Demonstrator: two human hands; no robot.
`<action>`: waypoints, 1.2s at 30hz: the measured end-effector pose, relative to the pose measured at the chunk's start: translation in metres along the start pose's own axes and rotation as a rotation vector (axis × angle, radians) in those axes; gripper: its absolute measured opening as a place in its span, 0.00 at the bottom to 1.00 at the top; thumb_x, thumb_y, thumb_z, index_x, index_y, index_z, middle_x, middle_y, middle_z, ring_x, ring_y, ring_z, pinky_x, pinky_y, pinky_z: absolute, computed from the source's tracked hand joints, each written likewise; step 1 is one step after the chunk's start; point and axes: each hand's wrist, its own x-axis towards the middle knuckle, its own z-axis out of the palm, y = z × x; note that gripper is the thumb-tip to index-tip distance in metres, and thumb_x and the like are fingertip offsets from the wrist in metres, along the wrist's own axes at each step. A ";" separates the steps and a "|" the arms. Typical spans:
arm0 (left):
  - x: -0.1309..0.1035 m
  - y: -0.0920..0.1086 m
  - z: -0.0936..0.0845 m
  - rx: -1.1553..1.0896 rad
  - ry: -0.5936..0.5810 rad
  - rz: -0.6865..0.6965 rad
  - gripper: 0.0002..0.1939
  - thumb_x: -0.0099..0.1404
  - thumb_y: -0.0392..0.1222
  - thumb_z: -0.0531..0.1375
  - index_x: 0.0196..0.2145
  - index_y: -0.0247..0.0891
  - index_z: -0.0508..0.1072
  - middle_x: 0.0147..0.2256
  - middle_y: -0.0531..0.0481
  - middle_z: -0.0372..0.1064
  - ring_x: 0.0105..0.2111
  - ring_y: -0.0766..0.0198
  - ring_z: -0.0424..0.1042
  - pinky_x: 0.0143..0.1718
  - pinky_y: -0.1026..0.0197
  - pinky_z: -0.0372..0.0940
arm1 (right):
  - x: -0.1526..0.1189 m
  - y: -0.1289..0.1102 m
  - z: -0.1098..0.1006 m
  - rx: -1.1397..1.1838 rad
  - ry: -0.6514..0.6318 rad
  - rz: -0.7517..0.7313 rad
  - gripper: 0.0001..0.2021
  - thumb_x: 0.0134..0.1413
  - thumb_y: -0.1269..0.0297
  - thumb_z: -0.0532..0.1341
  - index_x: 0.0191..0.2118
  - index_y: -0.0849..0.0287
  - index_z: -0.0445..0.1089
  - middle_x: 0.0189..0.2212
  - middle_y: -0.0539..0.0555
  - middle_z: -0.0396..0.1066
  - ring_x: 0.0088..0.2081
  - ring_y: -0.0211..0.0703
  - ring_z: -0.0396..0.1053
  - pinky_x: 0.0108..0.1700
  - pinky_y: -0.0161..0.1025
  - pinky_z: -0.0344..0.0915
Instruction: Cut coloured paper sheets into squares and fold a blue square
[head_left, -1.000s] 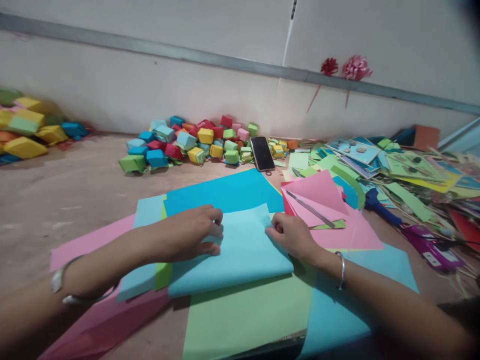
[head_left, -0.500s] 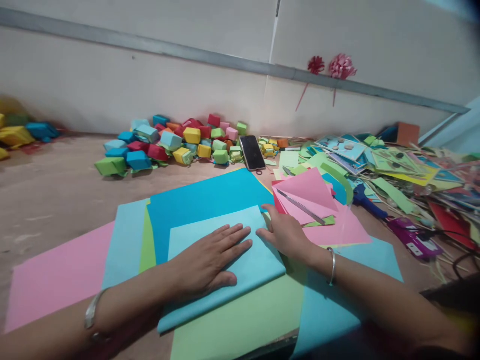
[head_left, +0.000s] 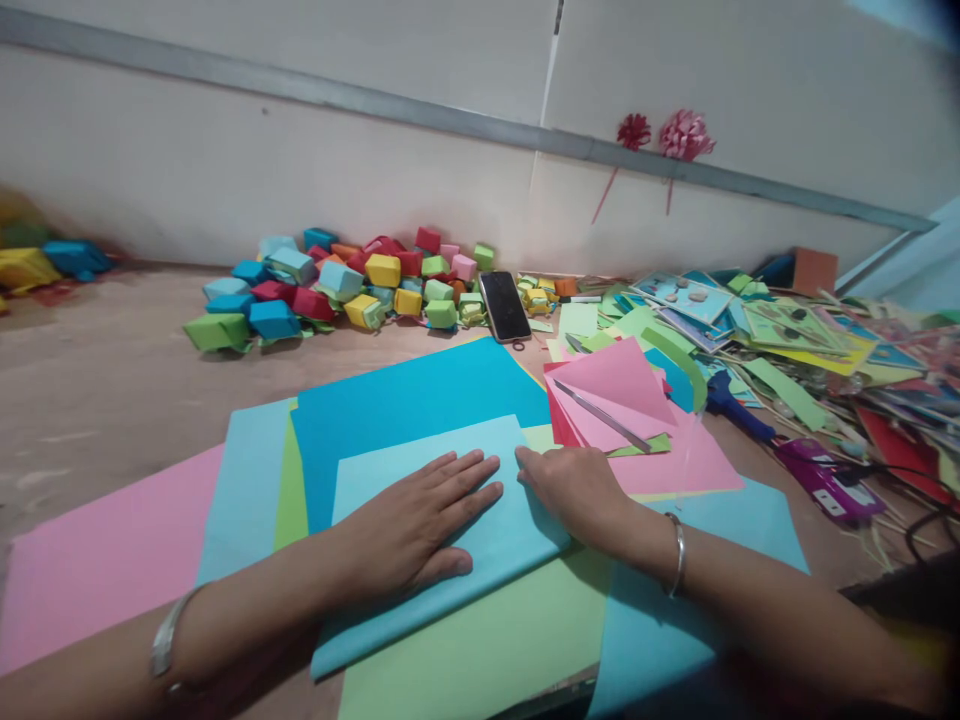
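Note:
A folded light blue paper [head_left: 450, 450] lies on top of other coloured sheets in front of me. My left hand [head_left: 424, 520] rests flat on it, fingers stretched out and palm down. At the paper's right edge, my right hand [head_left: 577, 495] has its fingers curled and closed against that edge; its fingertips are partly hidden. Under the folded paper lie a darker blue sheet [head_left: 420, 385] and a pale green sheet [head_left: 480, 630]. A silver craft knife or similar slim blade [head_left: 604, 415] lies on folded pink paper [head_left: 637, 370] beyond my right hand.
Many small coloured paper boxes [head_left: 382, 270] are heaped by the wall, beside a phone [head_left: 505, 306]. Cards and scraps [head_left: 787, 320] clutter the right, with a purple power strip [head_left: 829, 480] and its cable. A pink sheet [head_left: 112, 550] spreads left. Paper flowers [head_left: 686, 135] hang on the wall.
My right hand has slid down along the paper's right edge, and its spread thumb and forefinger have closed there. The left hand stays flat in place.

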 end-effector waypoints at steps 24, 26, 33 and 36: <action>0.012 0.026 -0.028 -0.118 -0.106 0.209 0.22 0.75 0.47 0.49 0.63 0.48 0.65 0.66 0.47 0.61 0.69 0.51 0.54 0.70 0.47 0.45 | 0.002 0.011 -0.015 -0.039 -0.124 -0.103 0.15 0.70 0.59 0.55 0.57 0.57 0.66 0.32 0.60 0.78 0.36 0.51 0.77 0.28 0.38 0.48; 0.015 0.033 -0.033 -0.150 -0.083 0.211 0.22 0.73 0.40 0.49 0.62 0.45 0.65 0.58 0.43 0.70 0.58 0.51 0.67 0.62 0.51 0.58 | 0.002 0.012 -0.013 -0.012 -0.107 -0.109 0.14 0.70 0.59 0.55 0.56 0.57 0.67 0.31 0.59 0.78 0.36 0.49 0.76 0.29 0.37 0.49; 0.040 0.045 -0.035 -0.025 -0.183 0.266 0.17 0.65 0.30 0.49 0.48 0.40 0.68 0.37 0.46 0.72 0.29 0.56 0.66 0.30 0.55 0.60 | 0.002 0.013 -0.017 0.057 -0.115 -0.098 0.12 0.70 0.63 0.56 0.53 0.58 0.70 0.33 0.59 0.79 0.38 0.49 0.76 0.29 0.39 0.49; 0.047 0.047 -0.032 -0.005 -0.221 0.238 0.16 0.67 0.29 0.50 0.49 0.40 0.67 0.38 0.49 0.72 0.31 0.59 0.68 0.32 0.58 0.60 | 0.001 0.012 -0.021 0.061 -0.130 -0.096 0.13 0.70 0.62 0.55 0.54 0.59 0.69 0.35 0.59 0.79 0.39 0.50 0.76 0.29 0.38 0.50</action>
